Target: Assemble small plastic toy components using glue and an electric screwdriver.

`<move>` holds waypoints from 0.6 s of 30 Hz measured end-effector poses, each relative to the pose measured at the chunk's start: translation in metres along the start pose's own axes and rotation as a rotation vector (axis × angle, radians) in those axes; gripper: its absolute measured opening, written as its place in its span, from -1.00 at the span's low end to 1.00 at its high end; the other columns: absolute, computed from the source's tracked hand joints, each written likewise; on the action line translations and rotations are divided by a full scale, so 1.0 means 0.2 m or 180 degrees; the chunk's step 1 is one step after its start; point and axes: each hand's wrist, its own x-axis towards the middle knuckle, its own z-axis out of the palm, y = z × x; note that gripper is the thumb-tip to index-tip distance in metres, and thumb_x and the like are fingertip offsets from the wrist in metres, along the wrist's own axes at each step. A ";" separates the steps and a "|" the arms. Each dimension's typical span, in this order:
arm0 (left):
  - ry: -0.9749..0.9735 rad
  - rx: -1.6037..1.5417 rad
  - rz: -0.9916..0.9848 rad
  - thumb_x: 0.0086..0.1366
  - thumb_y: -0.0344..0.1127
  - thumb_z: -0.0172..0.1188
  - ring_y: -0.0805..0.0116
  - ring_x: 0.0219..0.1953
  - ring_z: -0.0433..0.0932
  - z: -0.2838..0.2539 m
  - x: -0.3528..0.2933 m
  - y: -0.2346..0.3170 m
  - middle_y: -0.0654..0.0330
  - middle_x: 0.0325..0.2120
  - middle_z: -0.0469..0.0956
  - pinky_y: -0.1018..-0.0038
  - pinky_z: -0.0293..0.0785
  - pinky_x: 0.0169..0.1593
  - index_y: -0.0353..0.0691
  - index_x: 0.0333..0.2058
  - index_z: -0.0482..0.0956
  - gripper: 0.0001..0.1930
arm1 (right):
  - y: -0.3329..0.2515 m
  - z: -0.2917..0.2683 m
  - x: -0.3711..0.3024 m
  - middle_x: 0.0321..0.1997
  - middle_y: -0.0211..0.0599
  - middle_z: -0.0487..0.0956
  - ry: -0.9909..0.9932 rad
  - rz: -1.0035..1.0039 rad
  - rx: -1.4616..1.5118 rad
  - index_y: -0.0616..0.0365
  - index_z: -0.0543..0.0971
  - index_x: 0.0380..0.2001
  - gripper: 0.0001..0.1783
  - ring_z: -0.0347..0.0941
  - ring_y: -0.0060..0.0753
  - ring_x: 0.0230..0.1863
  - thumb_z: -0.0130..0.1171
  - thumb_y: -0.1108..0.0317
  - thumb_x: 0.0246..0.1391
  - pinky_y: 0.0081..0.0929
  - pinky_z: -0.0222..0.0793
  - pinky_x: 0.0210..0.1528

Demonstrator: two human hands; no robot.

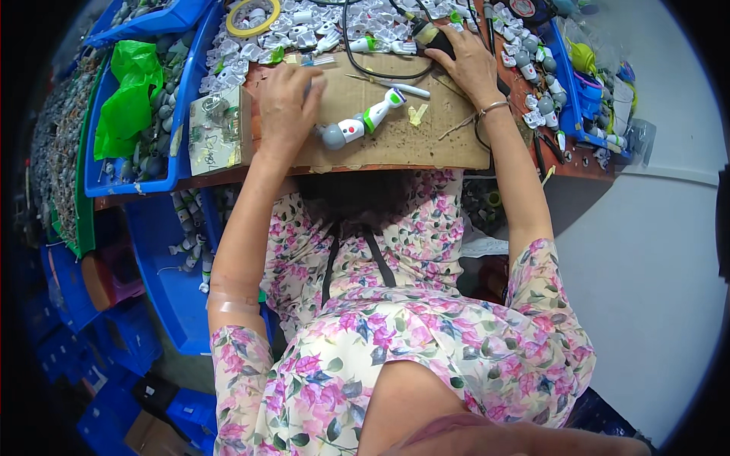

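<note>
My left hand (287, 110) is over the left part of a cardboard sheet (456, 144), its fingers bent and slightly blurred. Something small and greyish shows by its thumb, but I cannot make out what it is. My right hand (475, 68) is closed around a black corded tool (433, 39) with a yellowish band, at the sheet's far right. Between the hands lies a small white, grey and green toy figure (351, 131) with a red dot, tilted up to the right. Beyond it lies a thin white-tipped stick (391, 85), next to a scrap of yellow tape (417, 114).
White plastic parts (304, 34) heap up along the back, with a yellow tape roll (252, 17) on them. A blue bin (182, 129) of grey parts and a small box (220, 131) stand left. More figures and another blue bin (570, 83) are right. A black cable (348, 45) loops behind the sheet.
</note>
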 end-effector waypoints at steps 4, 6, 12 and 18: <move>-0.0614 -0.0257 0.0259 0.14 -0.24 0.27 0.08 -0.12 0.39 -0.09 -0.10 0.24 0.10 -0.25 0.48 0.24 0.31 -0.05 -0.19 -0.18 0.54 -0.71 | 0.01 0.01 0.01 -0.14 -0.20 0.53 0.0135 -0.0133 -0.0144 0.03 0.48 0.02 -0.41 0.45 -0.10 -0.06 0.22 -0.12 0.02 -0.22 0.37 -0.05; -0.0858 -0.0225 0.0187 0.12 -0.24 0.28 0.08 -0.09 0.37 -0.09 -0.16 0.28 0.09 -0.21 0.46 0.23 0.30 -0.03 -0.20 -0.13 0.51 -0.65 | -0.06 -0.02 0.04 -0.14 -0.20 0.52 0.0506 -0.0194 -0.0041 0.05 0.49 0.00 -0.42 0.44 -0.12 -0.08 0.25 -0.08 0.01 -0.22 0.37 -0.06; -0.0837 0.0081 0.0037 0.07 -0.40 0.25 0.01 -0.12 0.35 -0.04 -0.28 0.29 0.04 -0.18 0.39 0.18 0.29 -0.05 -0.22 -0.01 0.40 -0.54 | -0.63 0.02 0.21 -0.24 -0.23 0.53 0.0083 -0.1523 0.1158 0.08 0.55 -0.24 -0.81 0.48 -0.16 -0.16 0.20 0.32 0.05 -0.28 0.42 -0.10; -0.0844 0.0016 0.0080 0.03 -0.35 0.29 0.04 -0.10 0.34 -0.04 -0.26 0.27 0.09 -0.21 0.37 0.17 0.27 -0.08 -0.19 -0.05 0.42 -0.54 | -0.84 0.22 0.35 -0.29 -0.22 0.54 -0.0539 -0.1609 0.0834 0.09 0.51 -0.31 -0.85 0.49 -0.10 -0.15 0.15 0.40 -0.01 -0.23 0.42 -0.11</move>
